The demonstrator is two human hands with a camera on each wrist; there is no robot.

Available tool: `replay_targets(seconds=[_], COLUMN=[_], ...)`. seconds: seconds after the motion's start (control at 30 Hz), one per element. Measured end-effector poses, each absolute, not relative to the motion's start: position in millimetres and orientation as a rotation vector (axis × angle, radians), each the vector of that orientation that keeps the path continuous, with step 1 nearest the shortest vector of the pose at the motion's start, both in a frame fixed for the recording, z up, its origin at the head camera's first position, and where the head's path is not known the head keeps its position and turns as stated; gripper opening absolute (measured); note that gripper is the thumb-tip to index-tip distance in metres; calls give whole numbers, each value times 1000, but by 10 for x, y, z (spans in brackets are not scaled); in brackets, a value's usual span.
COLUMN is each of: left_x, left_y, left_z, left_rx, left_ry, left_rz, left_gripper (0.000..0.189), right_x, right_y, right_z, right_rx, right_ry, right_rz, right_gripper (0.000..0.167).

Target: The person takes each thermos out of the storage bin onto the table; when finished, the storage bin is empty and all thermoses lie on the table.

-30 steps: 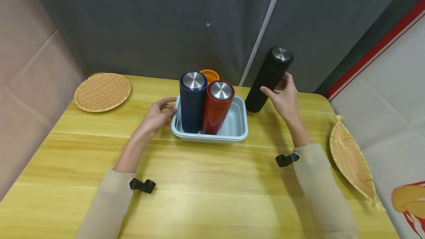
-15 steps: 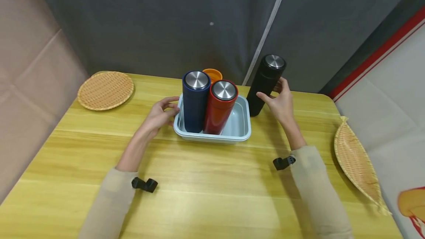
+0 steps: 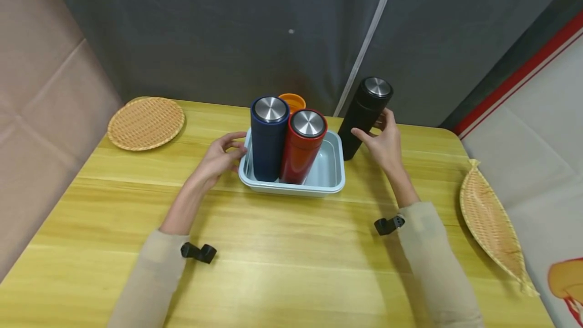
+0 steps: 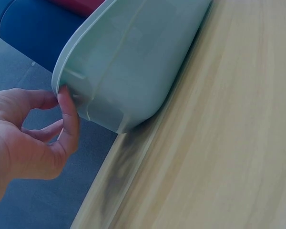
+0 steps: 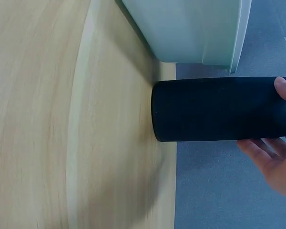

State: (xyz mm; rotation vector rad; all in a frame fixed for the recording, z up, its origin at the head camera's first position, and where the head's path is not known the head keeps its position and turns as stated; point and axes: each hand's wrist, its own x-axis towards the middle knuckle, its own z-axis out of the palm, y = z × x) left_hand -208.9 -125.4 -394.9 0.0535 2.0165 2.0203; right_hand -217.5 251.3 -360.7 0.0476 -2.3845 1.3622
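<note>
My right hand [image 3: 386, 143] grips a black thermos [image 3: 363, 118] with a steel-topped lid, thumb on one side and fingers on the other. The thermos stands just right of a pale blue plastic tub [image 3: 329, 163], its base right at the wooden table in the right wrist view [image 5: 219, 109]. Inside the tub, a blue thermos [image 3: 267, 148] and a red thermos [image 3: 301, 153] stand side by side at its left and middle; the red one leans slightly. At the tub's left end my left hand [image 3: 218, 158] pinches its rim between thumb and finger, seen closely in the left wrist view.
An orange round-rimmed container [image 3: 293, 101] stands behind the tub, partly hidden by the thermoses. A round woven tray [image 3: 147, 123] lies at the back left of the table [image 3: 282, 252]. Near the right edge is a boat-shaped woven basket [image 3: 492, 221]. A dark grey curtain [image 3: 218, 34] hangs behind.
My right hand has brought the black thermos down and left, closer to the tub; in the last half second it has hardly moved. My left hand stays at the tub's rim.
</note>
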Motion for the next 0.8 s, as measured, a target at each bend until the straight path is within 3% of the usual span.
replay_targets(seconds=[0.33, 0.6, 0.8], left_x=[-2075, -2083, -2078], left_y=[-1253, -1255, -1272], left_z=[-3945, -3962, -3964], left_rx=[43, 41, 53], left_ry=[2000, 1986, 1974], left_rz=[2041, 2044, 2047], left_gripper=[48, 48, 49], right_x=[-1905, -1713, -1505], right_y=[2348, 2382, 2440], right_z=[-3294, -3263, -3317], right_rx=[83, 70, 22], right_ry=[-2402, -2363, -2338], right_rz=[1416, 1477, 1489], right_gripper=[69, 68, 56])
